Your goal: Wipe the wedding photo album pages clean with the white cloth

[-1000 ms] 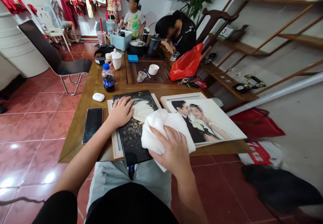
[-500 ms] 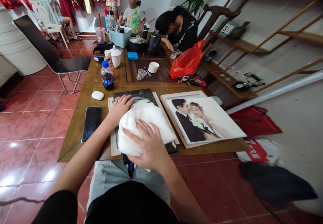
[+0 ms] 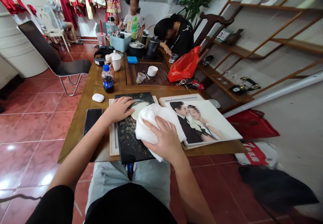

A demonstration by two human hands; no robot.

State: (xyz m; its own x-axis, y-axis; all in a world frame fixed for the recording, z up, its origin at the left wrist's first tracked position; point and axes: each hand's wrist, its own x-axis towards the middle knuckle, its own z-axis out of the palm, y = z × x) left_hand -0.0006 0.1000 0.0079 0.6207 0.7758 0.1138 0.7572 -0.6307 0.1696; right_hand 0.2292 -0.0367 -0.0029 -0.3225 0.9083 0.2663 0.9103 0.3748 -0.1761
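A dark photo panel point(image 3: 130, 135) lies on a pale frame point(image 3: 113, 140) at the near edge of the wooden table point(image 3: 83, 109). My left hand point(image 3: 118, 109) rests flat on the panel's upper left part, fingers spread. My right hand point(image 3: 164, 140) presses a white cloth point(image 3: 153, 123) onto the panel's right side, fingers curled over the cloth. A second large photo print point(image 3: 202, 123) of a couple lies to the right, partly under the cloth.
A black phone point(image 3: 92, 118) and a white earbud case point(image 3: 98, 97) lie left of the frame. Farther back stand a cola bottle point(image 3: 108, 79), cups, a kettle, a blue bin and a red bag point(image 3: 184, 67). Two people sit at the far end. A black chair point(image 3: 52, 57) stands left.
My right hand slid the cloth left across the dark panel, then back toward its right side. My left hand stayed on the panel's upper left.
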